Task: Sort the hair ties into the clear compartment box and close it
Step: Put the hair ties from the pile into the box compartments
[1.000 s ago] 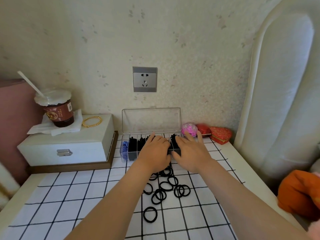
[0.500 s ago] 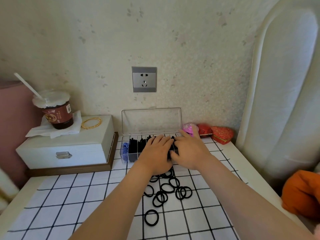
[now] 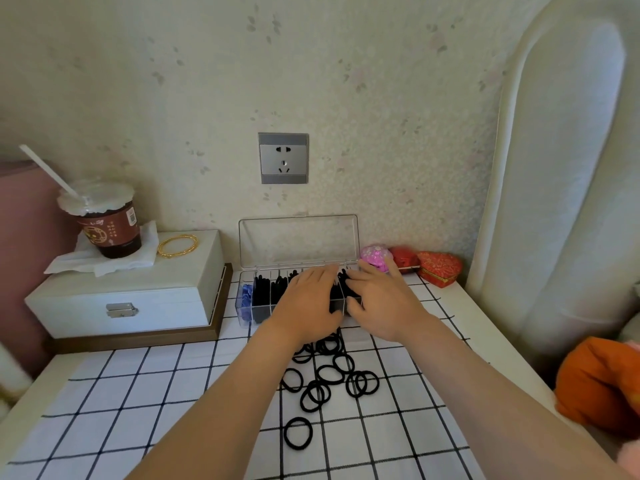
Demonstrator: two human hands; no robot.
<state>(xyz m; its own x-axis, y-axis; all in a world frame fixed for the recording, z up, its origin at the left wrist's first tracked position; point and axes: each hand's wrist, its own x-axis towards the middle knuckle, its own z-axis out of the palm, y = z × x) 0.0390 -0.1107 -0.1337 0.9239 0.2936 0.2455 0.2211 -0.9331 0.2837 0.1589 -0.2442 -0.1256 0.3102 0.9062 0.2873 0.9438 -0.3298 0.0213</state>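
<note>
1. The clear plastic compartment box [image 3: 242,308] sits at the back of the table, near the wall, with its transparent hinged lid [image 3: 298,240] standing upright behind it.
2. Several compartments already hold upright packs of black hair ties [image 3: 263,292]. The leftmost one holds something blue [image 3: 246,299] that I cannot identify.
3. My left hand [image 3: 308,303] lies palm down over the middle compartments with its fingers fairly straight, pressing on the contents and gripping nothing.
4. My right hand [image 3: 381,303] covers the right end of the box with its fingers bent down into the ties. I cannot tell whether it pinches one or only tucks them in.
5. A loose scatter of black elastic hair ties [image 3: 329,375] lies on the table just in front of the box, with one tie [image 3: 298,433] apart and nearer to me.
6. I judge the sorting as partly done: the box is well stocked, but over a dozen loose ties remain to be placed, and the lid has not been closed.
7. The white cloth with black grid lines [image 3: 138,393] covers the table.
8. To the left stands a white jewellery case [image 3: 131,299] with a gold bangle [image 3: 177,245] and a brown lidded drink cup [image 3: 104,223] on top.
9. To the right of the box are a pink glittery ball [image 3: 375,254] and a red heart-shaped box [image 3: 440,268].
</note>
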